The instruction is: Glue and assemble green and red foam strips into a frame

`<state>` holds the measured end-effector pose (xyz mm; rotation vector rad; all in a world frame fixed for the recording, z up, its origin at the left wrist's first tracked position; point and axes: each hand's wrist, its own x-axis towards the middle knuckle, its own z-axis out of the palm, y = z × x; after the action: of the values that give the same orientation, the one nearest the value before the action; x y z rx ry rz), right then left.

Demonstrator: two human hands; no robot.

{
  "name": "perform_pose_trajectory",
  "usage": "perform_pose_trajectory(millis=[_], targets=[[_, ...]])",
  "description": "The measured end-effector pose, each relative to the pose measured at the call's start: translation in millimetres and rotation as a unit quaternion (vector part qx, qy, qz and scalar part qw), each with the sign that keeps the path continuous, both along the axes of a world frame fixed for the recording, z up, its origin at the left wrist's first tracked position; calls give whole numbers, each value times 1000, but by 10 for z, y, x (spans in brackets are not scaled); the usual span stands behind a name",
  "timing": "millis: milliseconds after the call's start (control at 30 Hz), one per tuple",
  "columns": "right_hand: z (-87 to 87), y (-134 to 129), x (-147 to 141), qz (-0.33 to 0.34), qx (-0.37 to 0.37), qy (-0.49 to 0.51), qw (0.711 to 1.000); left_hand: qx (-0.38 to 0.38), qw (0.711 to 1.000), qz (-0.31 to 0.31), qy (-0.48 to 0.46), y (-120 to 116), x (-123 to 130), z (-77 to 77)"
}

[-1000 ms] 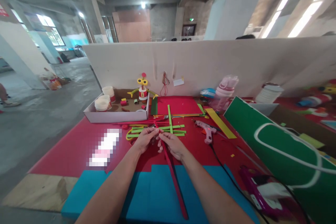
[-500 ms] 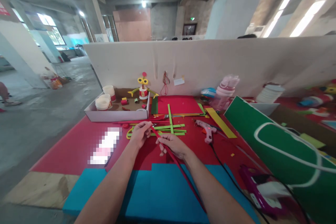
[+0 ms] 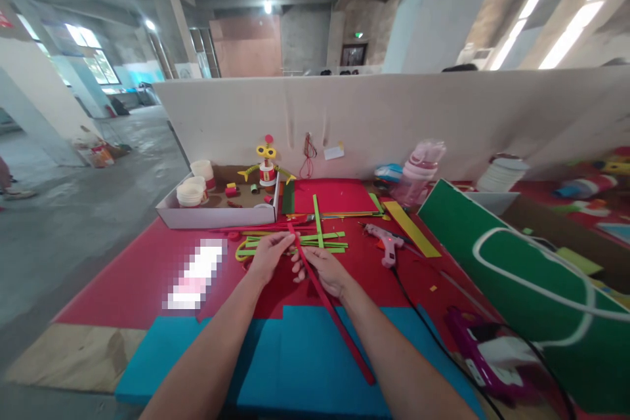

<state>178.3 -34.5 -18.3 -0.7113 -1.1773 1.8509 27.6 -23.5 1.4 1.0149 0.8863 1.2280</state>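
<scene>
A long red strip (image 3: 339,323), seemingly paper, slants from my two hands down toward the front right. Near its upper end, my left hand (image 3: 270,254) pinches it between thumb and fingers. My right hand (image 3: 322,269) grips the same strip a little lower, its fingers curled around it. Just behind the hands lie several green strips (image 3: 335,237), one crossing the others. The yellow handle of a pair of scissors (image 3: 241,251) pokes out to the left of them. A pink glue gun (image 3: 388,244) lies to the right, a small red light on its body.
A white box (image 3: 216,215) with paper cups and a yellow toy figure (image 3: 267,170) stands back left. Red sheets (image 3: 335,197) lie behind the strips. A green board (image 3: 492,289) leans at right, beside a purple tool (image 3: 487,361). Blue sheets (image 3: 260,361) cover the front edge.
The left hand has shifted slightly right along the strip, closer to the right hand. The strip's upper tip now rises above the fingers, and its lower end has swung up and left.
</scene>
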Motion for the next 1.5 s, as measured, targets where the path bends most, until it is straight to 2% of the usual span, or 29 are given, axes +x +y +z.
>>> perform_pose_trajectory(millis=[33,100,133,200,267,300,400,500,600,733,833,933,1000,1067,1133,1200,1333,1433,1500], targets=[[1,-5,-10,4,6,-24,1000,-6,1000,-23,-6,-14,29,-3],[21,-7,2,-28,49,-98,994,5,999,-25,-39,-17,52,7],[41,2,26,-71,84,-140,984,15,998,-11,-63,-8,49,16],[93,62,107,-189,165,-201,947,31,994,3,-107,20,27,30],[150,211,208,-292,188,-215,913,29,992,-15,-124,47,5,19],[179,327,255,-316,188,-228,901,24,992,-27,-124,57,0,2],[264,816,333,-317,201,-346,860,20,992,-57,-109,70,6,-66],[334,1342,301,-310,179,-541,761,26,993,-69,-97,84,14,-123],[337,1686,210,-306,153,-586,735,23,992,-79,-94,120,9,-164],[253,1841,98,-302,118,-616,718,20,992,-89,-91,167,21,-211],[259,1853,52,-291,117,-612,726,16,992,-96,-84,171,49,-233],[375,1781,66,-276,135,-582,753,20,992,-92,-80,170,67,-242],[470,1645,129,-261,149,-555,776,28,993,-79,-83,174,66,-244],[538,1414,233,-229,165,-525,803,34,993,-70,-84,177,59,-242],[562,1092,351,-166,190,-449,857,40,993,-73,-81,168,54,-233],[553,717,433,-107,190,-400,890,45,992,-82,-87,143,59,-212],[513,73,390,-80,162,-302,936,41,987,-94,-128,74,84,-154],[480,-135,255,-74,88,-213,970,21,986,-121,-114,41,91,-120],[445,-155,181,-99,65,-158,980,19,990,-110,-91,32,87,-107]])
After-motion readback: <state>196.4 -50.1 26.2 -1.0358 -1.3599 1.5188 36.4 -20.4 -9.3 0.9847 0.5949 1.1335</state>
